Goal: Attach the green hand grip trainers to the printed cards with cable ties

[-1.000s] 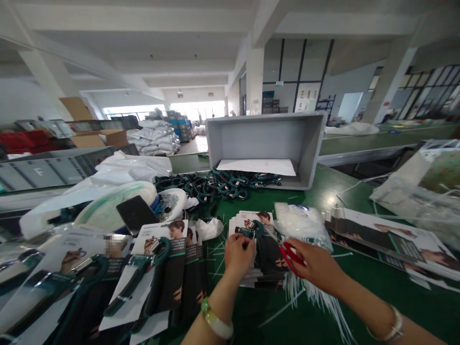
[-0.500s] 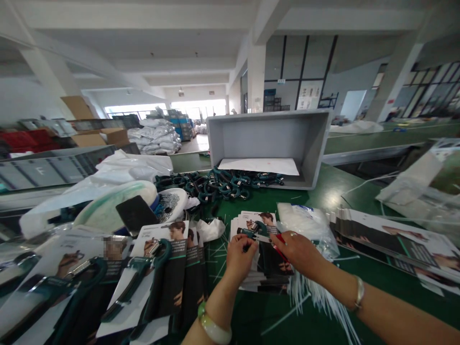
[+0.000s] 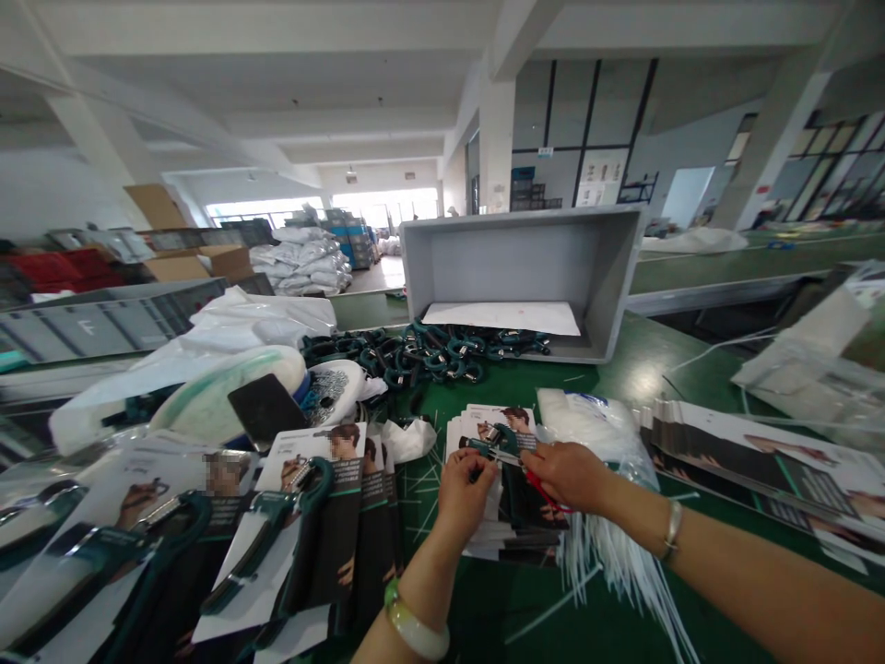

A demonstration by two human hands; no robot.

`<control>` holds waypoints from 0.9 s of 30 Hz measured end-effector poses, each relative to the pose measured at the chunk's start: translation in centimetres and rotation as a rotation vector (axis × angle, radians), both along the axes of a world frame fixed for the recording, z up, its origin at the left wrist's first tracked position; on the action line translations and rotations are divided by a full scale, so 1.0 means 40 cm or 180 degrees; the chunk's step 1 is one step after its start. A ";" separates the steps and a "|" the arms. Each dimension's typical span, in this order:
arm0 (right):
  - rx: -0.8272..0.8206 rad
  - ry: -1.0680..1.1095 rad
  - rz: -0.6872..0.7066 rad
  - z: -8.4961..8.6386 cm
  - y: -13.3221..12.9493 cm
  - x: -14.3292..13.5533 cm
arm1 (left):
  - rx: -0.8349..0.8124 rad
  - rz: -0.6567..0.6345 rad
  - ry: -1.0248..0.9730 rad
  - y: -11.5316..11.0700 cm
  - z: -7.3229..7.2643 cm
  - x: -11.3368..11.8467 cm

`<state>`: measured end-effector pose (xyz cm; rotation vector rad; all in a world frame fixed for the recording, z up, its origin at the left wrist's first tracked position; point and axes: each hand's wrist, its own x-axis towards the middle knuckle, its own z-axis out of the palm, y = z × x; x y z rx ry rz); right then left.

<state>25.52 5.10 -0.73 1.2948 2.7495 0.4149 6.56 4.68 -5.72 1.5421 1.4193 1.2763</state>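
My right hand (image 3: pixel 571 475) is closed round red-handled scissors (image 3: pixel 543 491), whose metal blades point left. The blade tips are at a dark green hand grip strengthener (image 3: pixel 503 435) lying on a stack of printed cards (image 3: pixel 474 420). My left hand (image 3: pixel 466 489) has its fingers closed at the left side of that strengthener, apparently pinching it; the fingertips partly hide it. Whether the blades touch a tie is too small to tell. Beside my right hand, a plastic bag (image 3: pixel 587 422) holds white cable ties (image 3: pixel 615 563) that fan out below my forearm.
More strengtheners (image 3: pixel 429 355) are heaped before a grey crate (image 3: pixel 518 263) tipped on its side. Carded strengtheners (image 3: pixel 277 530) lie at left, near a white bowl of small metal parts (image 3: pixel 336 392). Further card stacks (image 3: pixel 767 470) lie right. Cut tie pieces (image 3: pixel 419 498) litter the table.
My right hand and the scissors have shifted slightly, and the red handles look more spread below the hand. My left hand stays at the strengthener. The view has moved a little.
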 end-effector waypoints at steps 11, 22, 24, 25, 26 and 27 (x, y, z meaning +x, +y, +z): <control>-0.1232 0.0266 -0.0278 0.131 -0.045 -0.024 | -0.0474 0.0563 0.0134 -0.016 -0.018 -0.089; -0.1999 0.0052 -0.0157 0.173 0.041 -0.090 | -0.0819 0.0393 0.0342 -0.020 -0.031 -0.091; -0.2220 0.0091 -0.0114 0.183 0.055 -0.082 | -0.0851 0.0368 0.0302 -0.019 -0.033 -0.094; -0.2335 0.0146 -0.0118 0.188 0.061 -0.077 | -0.0864 0.0352 0.0290 -0.019 -0.033 -0.095; -0.2437 0.0206 -0.0135 0.192 0.065 -0.073 | -0.0872 0.0334 0.0275 -0.020 -0.033 -0.095; -0.2523 0.0256 -0.0156 0.195 0.069 -0.071 | -0.0870 0.0326 0.0252 -0.021 -0.032 -0.095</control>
